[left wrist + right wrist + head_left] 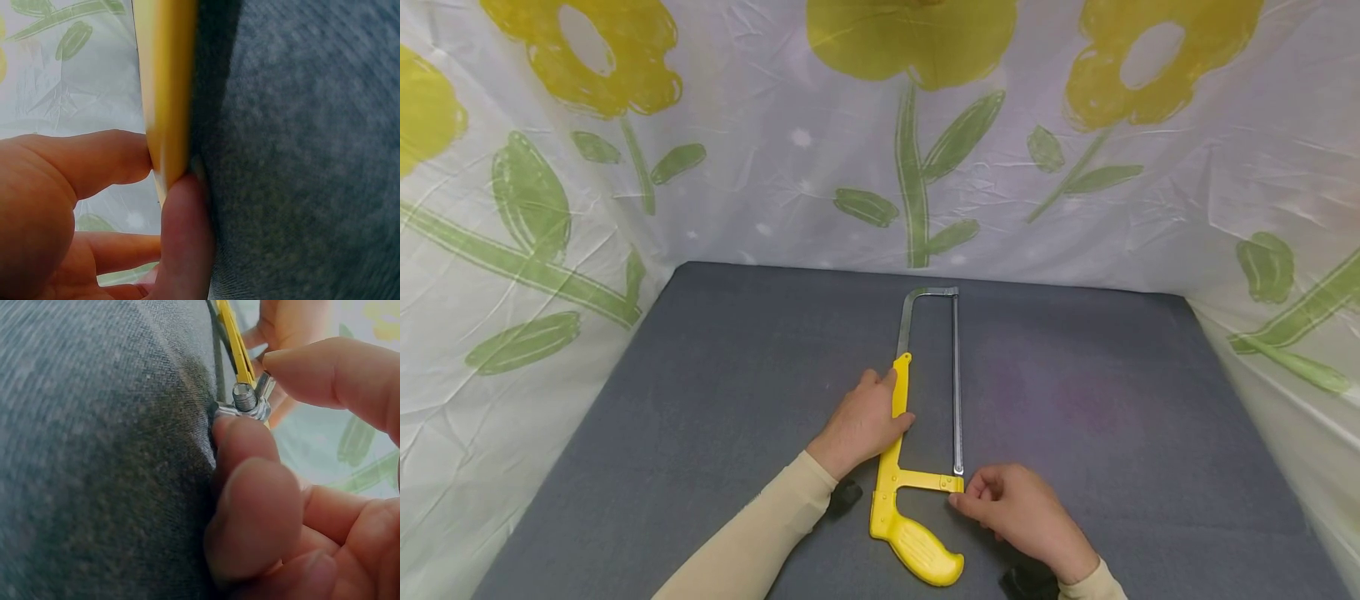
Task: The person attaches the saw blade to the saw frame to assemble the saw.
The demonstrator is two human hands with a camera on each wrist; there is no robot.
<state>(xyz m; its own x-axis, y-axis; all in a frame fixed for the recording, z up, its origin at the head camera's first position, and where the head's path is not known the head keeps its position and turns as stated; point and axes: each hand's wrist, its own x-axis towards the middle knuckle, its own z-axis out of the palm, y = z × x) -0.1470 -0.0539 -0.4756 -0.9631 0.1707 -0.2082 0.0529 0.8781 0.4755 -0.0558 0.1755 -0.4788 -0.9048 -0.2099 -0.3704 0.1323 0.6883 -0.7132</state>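
Observation:
A hacksaw with a yellow handle and a silver front frame lies flat on the dark cloth, its blade side to the right. My left hand grips the yellow back bar, thumb on one side and fingers on the other. In the left wrist view that bar stands between thumb and fingers. My right hand is at the lower right corner of the frame. There, in the right wrist view, its thumb and fingers pinch a metal wing nut on a threaded bolt end.
Dark grey cloth covers the table. Behind it and at both sides hangs a white curtain printed with yellow flowers. Small black objects sit by each wrist, partly hidden.

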